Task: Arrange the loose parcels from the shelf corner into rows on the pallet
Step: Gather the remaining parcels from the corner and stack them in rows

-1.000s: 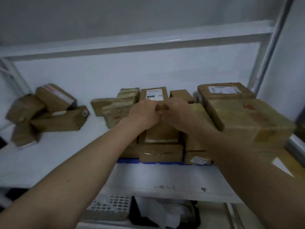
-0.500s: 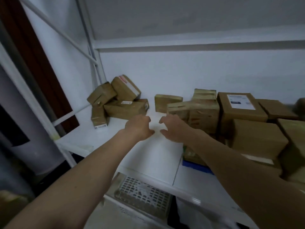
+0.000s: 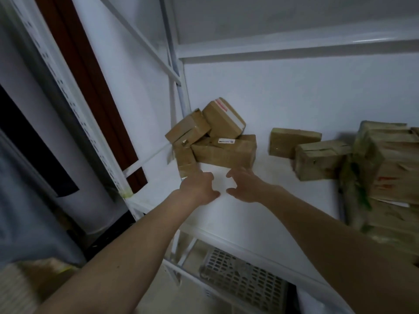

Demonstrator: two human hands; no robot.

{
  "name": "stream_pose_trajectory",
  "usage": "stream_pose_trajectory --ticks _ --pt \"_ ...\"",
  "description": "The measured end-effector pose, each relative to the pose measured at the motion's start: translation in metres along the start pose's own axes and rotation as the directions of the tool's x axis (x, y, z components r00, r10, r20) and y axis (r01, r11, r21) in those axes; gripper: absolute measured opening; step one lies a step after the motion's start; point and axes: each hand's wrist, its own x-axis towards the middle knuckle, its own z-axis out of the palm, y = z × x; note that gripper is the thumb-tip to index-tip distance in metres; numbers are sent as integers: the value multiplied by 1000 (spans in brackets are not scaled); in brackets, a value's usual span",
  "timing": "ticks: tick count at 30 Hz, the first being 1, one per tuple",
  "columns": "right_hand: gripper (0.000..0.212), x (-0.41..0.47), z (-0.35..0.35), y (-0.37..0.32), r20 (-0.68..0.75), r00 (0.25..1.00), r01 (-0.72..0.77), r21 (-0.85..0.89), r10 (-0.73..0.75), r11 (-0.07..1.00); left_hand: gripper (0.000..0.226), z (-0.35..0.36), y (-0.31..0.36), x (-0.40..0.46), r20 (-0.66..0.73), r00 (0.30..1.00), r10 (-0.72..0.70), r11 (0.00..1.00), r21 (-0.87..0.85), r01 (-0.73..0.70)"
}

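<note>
Several brown taped parcels lie heaped in the shelf's back left corner. The long parcel (image 3: 224,152) lies in front, a labelled parcel (image 3: 223,117) leans on top of it, another parcel (image 3: 188,130) rests at the left, and a small one (image 3: 186,160) stands below that. My left hand (image 3: 199,186) and my right hand (image 3: 246,184) hover side by side just in front of the long parcel, fingers spread, holding nothing. The arranged parcels (image 3: 385,164) are stacked at the right; the pallet under them is hidden.
The white shelf board (image 3: 260,207) runs under my hands. Two more parcels, a flat parcel (image 3: 292,141) and a blocky parcel (image 3: 319,159), sit between the heap and the stack. White shelf posts rise at the left. A perforated crate (image 3: 244,277) sits on the level below.
Both hands let go of a parcel on the right stack and moved left across the shelf to the corner heap. My view swung left with them.
</note>
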Motion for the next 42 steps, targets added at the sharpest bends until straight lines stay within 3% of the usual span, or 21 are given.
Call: stream_pose_trajectory --ticks 13,21,24,27,29,30,34,39,42 --pt "62 115 8 29 69 992 -100 -71 104 993 52 -5 -46 101 76 997 -26 999 -28 28" --pt "53 186 -6 77 64 983 -168 -98 175 981 73 -6 -43 184 12 998 -64 995 -70 64" --pt "54 214 -7 77 69 984 -167 14 166 986 94 -13 -54 207 -103 985 -138 978 -173 118" --pt "42 238 -7 69 101 979 -201 270 180 942 110 -31 -65 233 -232 949 -215 955 -255 154" --pt "17 252 -6 61 135 967 -254 546 215 798 115 -44 -72 254 -270 931 -247 932 -331 151" --pt "15 257 -8 56 136 964 -261 643 227 720 116 -48 -75 263 -262 927 -268 914 -372 159" --pt "45 288 -11 36 216 941 -316 839 261 443 112 -55 -88 292 -184 925 -334 858 -465 217" --pt "50 329 3 23 332 905 -341 940 268 -14 94 -49 -106 310 -179 933 -313 830 -529 177" --pt "29 334 15 11 338 921 -294 929 192 -226 83 -44 -105 306 -255 920 -299 816 -569 108"
